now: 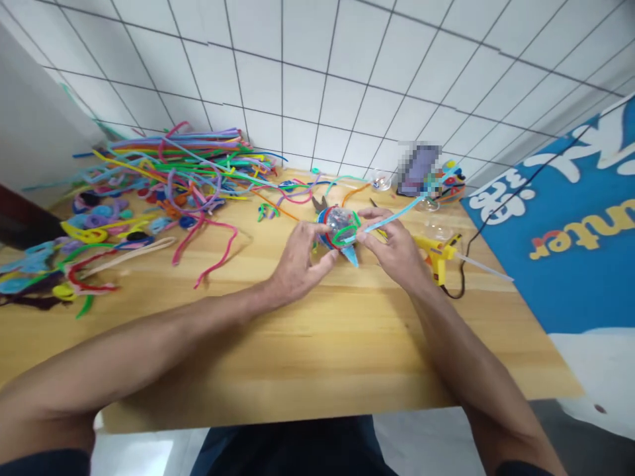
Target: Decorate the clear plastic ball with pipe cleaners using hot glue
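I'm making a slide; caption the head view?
Left hand holding a decorated ball, right hand a blue pipe cleaner.

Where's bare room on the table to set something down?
The table shows bare wood between the left hand, the right hand and its front edge; also below the yellow glue gun, right of the right forearm. Crowded: the far left, heaped with pipe cleaners.
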Motion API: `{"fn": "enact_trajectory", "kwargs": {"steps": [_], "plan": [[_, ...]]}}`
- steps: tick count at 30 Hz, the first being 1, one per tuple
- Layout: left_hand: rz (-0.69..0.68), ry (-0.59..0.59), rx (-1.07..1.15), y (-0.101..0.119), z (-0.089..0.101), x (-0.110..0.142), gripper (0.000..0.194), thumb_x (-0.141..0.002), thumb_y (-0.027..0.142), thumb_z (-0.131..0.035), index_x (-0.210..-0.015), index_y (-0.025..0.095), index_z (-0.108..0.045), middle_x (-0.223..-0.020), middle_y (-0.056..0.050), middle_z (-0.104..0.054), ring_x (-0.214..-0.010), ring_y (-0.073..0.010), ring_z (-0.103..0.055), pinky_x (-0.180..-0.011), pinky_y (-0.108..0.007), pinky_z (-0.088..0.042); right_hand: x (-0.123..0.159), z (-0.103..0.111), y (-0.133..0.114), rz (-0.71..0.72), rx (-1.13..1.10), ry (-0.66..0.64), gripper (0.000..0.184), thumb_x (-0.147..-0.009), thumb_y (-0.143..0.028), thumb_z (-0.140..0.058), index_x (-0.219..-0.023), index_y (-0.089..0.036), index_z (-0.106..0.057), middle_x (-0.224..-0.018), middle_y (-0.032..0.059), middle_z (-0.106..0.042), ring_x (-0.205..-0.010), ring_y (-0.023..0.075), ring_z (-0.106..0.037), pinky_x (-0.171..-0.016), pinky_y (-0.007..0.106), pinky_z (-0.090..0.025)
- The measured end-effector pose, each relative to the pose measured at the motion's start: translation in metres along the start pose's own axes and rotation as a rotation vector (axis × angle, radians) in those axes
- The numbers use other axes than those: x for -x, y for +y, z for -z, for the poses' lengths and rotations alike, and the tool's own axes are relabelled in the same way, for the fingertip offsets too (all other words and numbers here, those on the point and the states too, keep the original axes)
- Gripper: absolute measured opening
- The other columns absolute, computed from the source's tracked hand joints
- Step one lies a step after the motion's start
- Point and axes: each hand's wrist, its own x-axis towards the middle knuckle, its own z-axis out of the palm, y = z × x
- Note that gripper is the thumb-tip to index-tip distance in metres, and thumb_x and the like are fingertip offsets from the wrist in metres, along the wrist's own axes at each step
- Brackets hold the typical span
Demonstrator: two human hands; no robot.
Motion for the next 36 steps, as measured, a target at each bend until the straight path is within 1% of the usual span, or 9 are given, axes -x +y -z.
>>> {"fn": "enact_trajectory", "kwargs": {"steps": [2,3,5,9,16,22,26,32,36], "plan": [[-0.079,0.010,-0.104,-0.020,-0.007,-0.006,0.060,-0.092,0.035,-0.074,-0.146,0.021,-0.052,-0.156,-0.020,-0.055,-0.151,-0.0364,-0.052,-0.126,-0.060,-0.044,0.001,-0.005,0.007,0.005,0.044,0.002,0.010,-0.094,-0.038,-0.080,-0.093,-0.027,-0.080,-0.136,0.0067,-0.076,-0.132,0.0294,-0.069,-0.120,0.053,-0.050],[-0.092,-0.007,-0.134,-0.029,-0.011,-0.010,0.070,-0.090,0.035,-0.077,-0.151,0.021,-0.047,-0.165,-0.022,-0.047,-0.160,-0.0389,-0.044,-0.130,-0.063,-0.040,0.001,-0.008,0.009,0.007,0.066,-0.002,0.009,-0.094,-0.036,-0.079,-0.093,-0.027,-0.080,-0.139,0.0067,-0.075,-0.134,0.0300,-0.068,-0.121,0.054,-0.049],[-0.116,-0.056,-0.145,-0.046,-0.018,-0.015,0.078,-0.090,0.036,-0.079,-0.157,0.022,-0.041,-0.172,-0.023,-0.038,-0.167,-0.0395,-0.035,-0.134,-0.064,-0.035,0.004,-0.013,0.015,0.017,0.106,-0.011,0.006,-0.094,-0.034,-0.078,-0.093,-0.028,-0.080,-0.142,0.0064,-0.074,-0.137,0.0309,-0.066,-0.123,0.056,-0.048],[-0.175,-0.112,-0.082,-0.061,-0.024,-0.020,0.076,-0.099,0.041,-0.073,-0.162,0.021,-0.037,-0.171,-0.024,-0.041,-0.167,-0.0370,-0.036,-0.137,-0.062,-0.034,0.007,-0.018,0.021,0.045,0.160,0.013,0.005,-0.096,-0.033,-0.077,-0.094,-0.029,-0.080,-0.140,0.0062,-0.075,-0.138,0.0325,-0.066,-0.124,0.059,-0.046],[-0.183,-0.158,-0.027,-0.058,-0.018,-0.023,0.071,-0.109,0.056,-0.063,-0.166,0.025,-0.035,-0.173,-0.020,-0.040,-0.170,-0.0344,-0.032,-0.139,-0.060,-0.033,0.008,-0.020,0.023,0.045,0.213,0.056,0.006,-0.098,-0.035,-0.076,-0.098,-0.030,-0.079,-0.136,0.0055,-0.076,-0.136,0.0321,-0.067,-0.123,0.057,-0.049],[-0.165,-0.196,-0.020,-0.058,-0.017,-0.023,0.070,-0.110,0.054,-0.062,-0.167,0.024,-0.036,-0.175,-0.022,-0.036,-0.171,-0.0349,-0.029,-0.139,-0.059,-0.032,0.009,-0.025,0.023,0.012,0.217,0.091,0.009,-0.098,-0.039,-0.078,-0.096,-0.030,-0.079,-0.134,0.0064,-0.074,-0.135,0.0327,-0.066,-0.123,0.057,-0.049],[-0.136,-0.217,-0.011,-0.058,-0.015,-0.022,0.067,-0.111,0.053,-0.058,-0.168,0.025,-0.036,-0.177,-0.020,-0.034,-0.171,-0.0362,-0.029,-0.139,-0.062,-0.030,0.010,-0.026,0.022,0.015,0.183,0.093,0.006,-0.097,-0.037,-0.077,-0.098,-0.031,-0.079,-0.132,0.0071,-0.074,-0.134,0.0334,-0.066,-0.123,0.058,-0.048],[-0.134,-0.215,-0.018,-0.057,-0.016,-0.023,0.066,-0.112,0.060,-0.052,-0.166,0.025,-0.038,-0.176,-0.020,-0.035,-0.171,-0.0333,-0.030,-0.139,-0.059,-0.032,0.011,-0.027,0.017,0.027,0.215,0.092,0.003,-0.098,-0.034,-0.075,-0.099,-0.031,-0.077,-0.132,0.0068,-0.076,-0.133,0.0324,-0.068,-0.121,0.058,-0.050],[-0.143,-0.210,-0.022,-0.057,-0.017,-0.024,0.065,-0.113,0.060,-0.052,-0.165,0.024,-0.038,-0.175,-0.020,-0.037,-0.170,-0.0332,-0.031,-0.139,-0.058,-0.032,0.013,-0.029,0.017,0.055,0.205,0.108,0.002,-0.099,-0.032,-0.075,-0.100,-0.031,-0.077,-0.133,0.0071,-0.075,-0.132,0.0329,-0.069,-0.121,0.060,-0.050]]}}
